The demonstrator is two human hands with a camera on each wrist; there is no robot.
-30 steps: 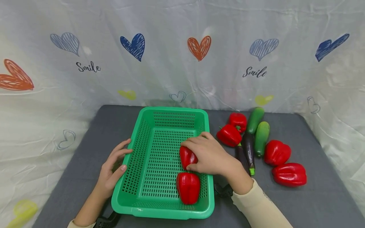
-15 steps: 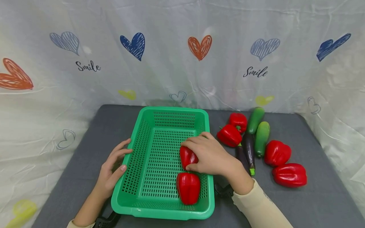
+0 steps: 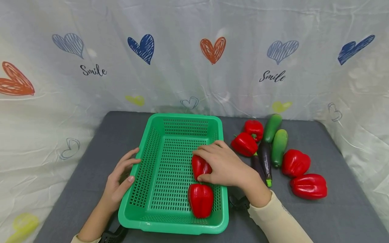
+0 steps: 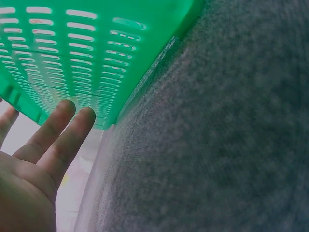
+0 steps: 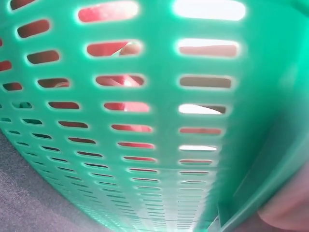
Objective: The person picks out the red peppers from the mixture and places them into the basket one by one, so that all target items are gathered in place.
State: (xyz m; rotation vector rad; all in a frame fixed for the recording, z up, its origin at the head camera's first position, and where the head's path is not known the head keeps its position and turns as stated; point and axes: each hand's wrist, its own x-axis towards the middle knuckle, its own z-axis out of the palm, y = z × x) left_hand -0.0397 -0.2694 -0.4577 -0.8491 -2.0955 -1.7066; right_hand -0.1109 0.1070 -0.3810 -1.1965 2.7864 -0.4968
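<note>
A green plastic basket [image 3: 170, 226] with slotted walls stands on the grey cloth. My right hand [image 3: 226, 165] reaches over its right rim and grips a red bell pepper [image 3: 199, 168] inside, along the right wall. Nearer to me in the basket lies a second red bell pepper [image 3: 201, 201]. My left hand [image 3: 116, 185] rests at the left rim, thumb and fingers extended. In the left wrist view, the fingers [image 4: 58, 140] lie against the basket's outer wall [image 4: 96, 63]. The right wrist view is mostly filled by the slotted wall [image 5: 159, 116], with red showing through.
Right of the basket lie two red bell peppers [image 3: 244, 144], two green cucumber-like vegetables [image 3: 279, 148] and two eggplants [image 3: 265, 160]. Two more red bell peppers [image 3: 308, 186] lie farther right. Behind the table hangs a pale curtain [image 3: 182, 67] printed with hearts.
</note>
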